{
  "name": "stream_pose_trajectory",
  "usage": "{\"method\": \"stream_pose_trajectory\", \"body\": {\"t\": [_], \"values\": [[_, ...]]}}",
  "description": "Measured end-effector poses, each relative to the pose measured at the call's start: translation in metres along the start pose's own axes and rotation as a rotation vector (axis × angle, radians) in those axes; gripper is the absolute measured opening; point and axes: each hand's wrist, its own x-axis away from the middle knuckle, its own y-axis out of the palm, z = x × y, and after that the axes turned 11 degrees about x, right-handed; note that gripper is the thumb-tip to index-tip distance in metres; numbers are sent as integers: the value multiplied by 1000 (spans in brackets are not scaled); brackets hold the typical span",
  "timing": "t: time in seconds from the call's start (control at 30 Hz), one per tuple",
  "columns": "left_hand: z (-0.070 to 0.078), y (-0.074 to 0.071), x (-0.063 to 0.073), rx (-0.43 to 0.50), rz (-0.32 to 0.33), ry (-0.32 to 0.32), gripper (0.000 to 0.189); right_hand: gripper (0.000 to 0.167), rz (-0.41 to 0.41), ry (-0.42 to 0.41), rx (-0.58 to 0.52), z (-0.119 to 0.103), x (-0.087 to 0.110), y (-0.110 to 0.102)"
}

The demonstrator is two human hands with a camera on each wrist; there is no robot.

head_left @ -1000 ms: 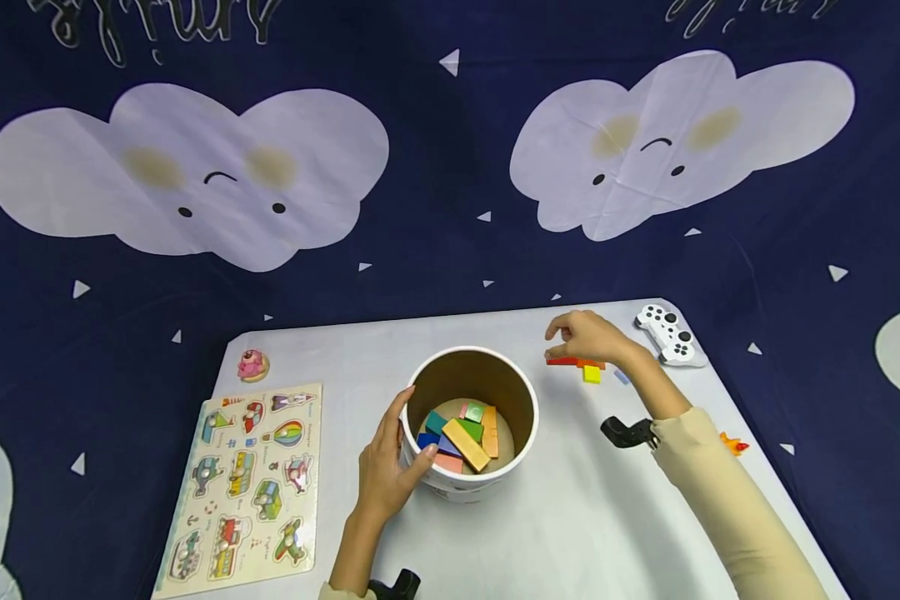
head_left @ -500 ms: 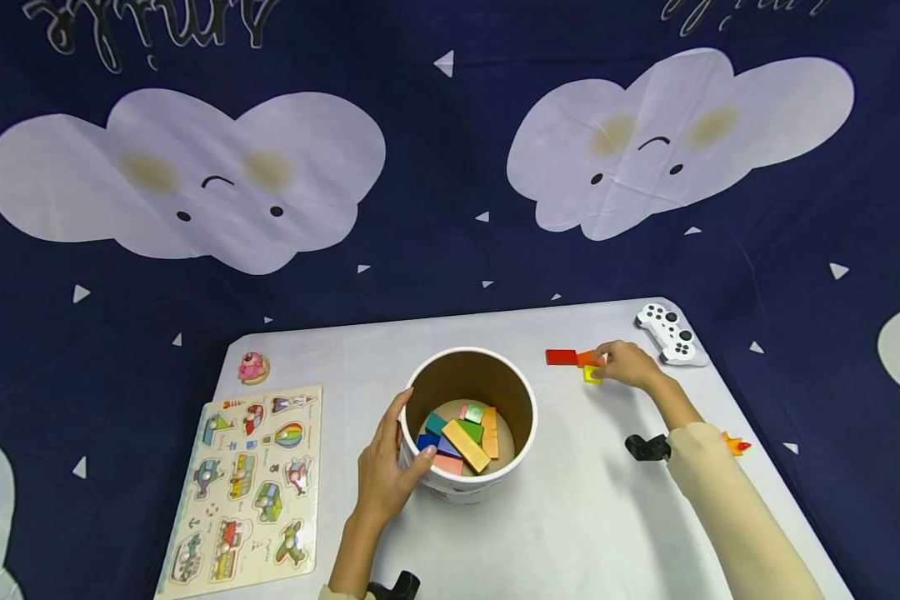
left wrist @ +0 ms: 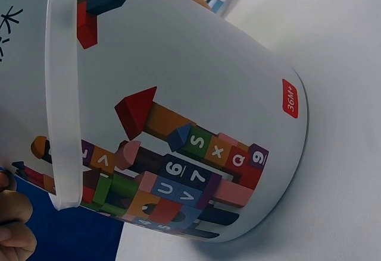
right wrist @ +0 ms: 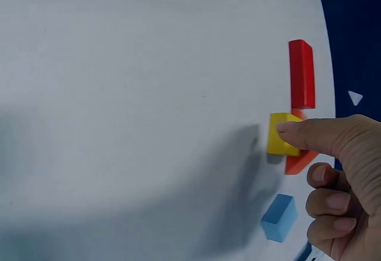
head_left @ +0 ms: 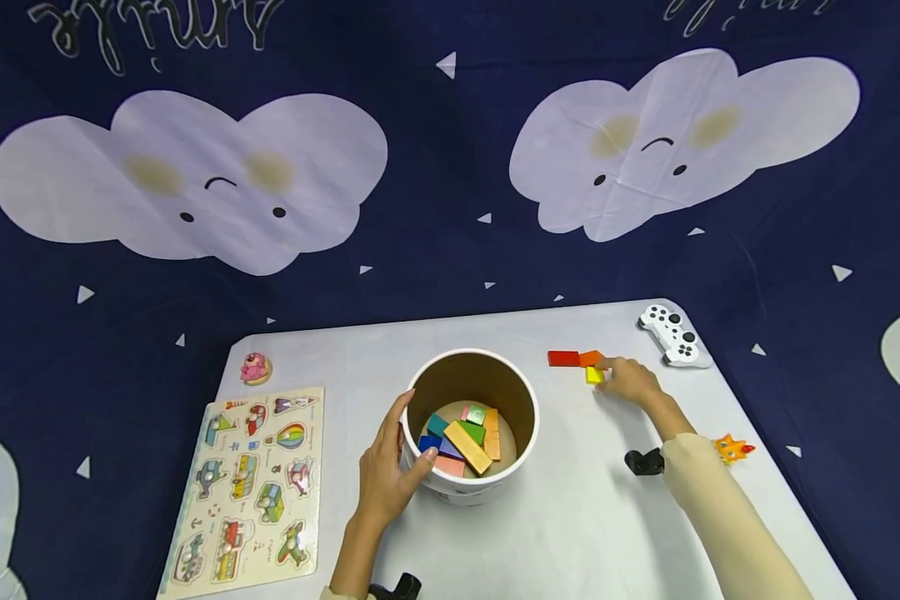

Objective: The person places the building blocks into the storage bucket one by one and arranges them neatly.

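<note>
My left hand (head_left: 386, 479) grips the side of a white bucket (head_left: 468, 497), thumb over its rim. Inside the bucket lie several coloured wooden blocks (head_left: 467, 446). In the left wrist view the bucket's printed wall (left wrist: 178, 65) fills much of the picture. My right hand (head_left: 630, 383) is at a small yellow block (right wrist: 280, 135). Its thumb presses on that block in the right wrist view, the index finger is hidden, and the other fingers are curled. Behind the yellow block lies an orange block (head_left: 590, 358), beside a red block (head_left: 563, 358). A light blue block (right wrist: 278, 218) lies below the hand.
A picture puzzle board (head_left: 251, 492) lies at the left of the white table, with a pink toy (head_left: 255, 367) behind it. A white game controller (head_left: 673, 335) sits at the far right corner. An orange spiky toy (head_left: 732, 448) is near the right edge.
My right hand has moved right from above the red block to the yellow block and come down there. The left hand and the bucket have stayed in place.
</note>
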Motion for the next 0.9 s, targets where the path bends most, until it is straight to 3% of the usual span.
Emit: {"method": "stream_pose_trajectory", "body": {"t": [0.23,0.47,0.6,0.9], "values": [[1,0,0,5,2,5,78,57,38,14,38,-2,-1,11],[1,0,0,1,-11,-10,78,47,140,15,88,-4,-1,18],[1,0,0,4,-9,-10,78,42,153,17,94,-4,2,20],[-1,1,-1,-3,3,9,78,42,179,-12,66,-13,12,6]]}}
